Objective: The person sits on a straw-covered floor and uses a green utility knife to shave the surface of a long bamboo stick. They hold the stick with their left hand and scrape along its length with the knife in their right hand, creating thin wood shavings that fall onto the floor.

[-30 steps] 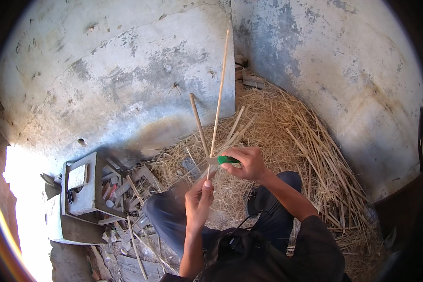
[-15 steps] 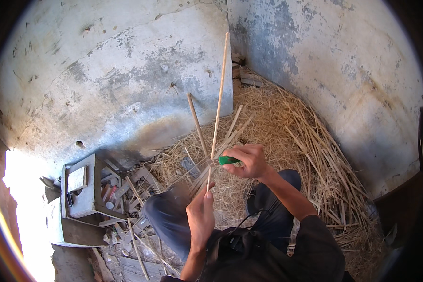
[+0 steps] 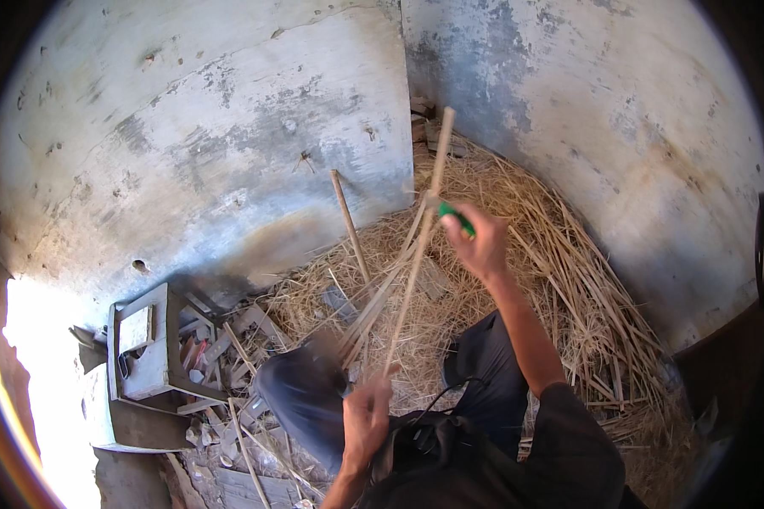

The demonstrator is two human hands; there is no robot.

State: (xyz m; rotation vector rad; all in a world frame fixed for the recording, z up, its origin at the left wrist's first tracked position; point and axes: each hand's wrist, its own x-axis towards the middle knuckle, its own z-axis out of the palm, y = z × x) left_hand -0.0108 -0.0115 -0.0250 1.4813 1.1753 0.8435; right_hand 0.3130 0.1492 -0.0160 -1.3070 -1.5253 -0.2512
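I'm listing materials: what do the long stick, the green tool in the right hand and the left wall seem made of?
Long stick: probably wood or bamboo, unvarnished, judging by its pale, matte tan.
Green tool: its green part perhaps plastic, from the vivid colour; blur hides its finish.
Left wall: likely painted plaster, worn, with patchy grey-blue areas.

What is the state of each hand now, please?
Left hand: closed on lower end of thin strip.
Right hand: closed, holding a green-handled tool.
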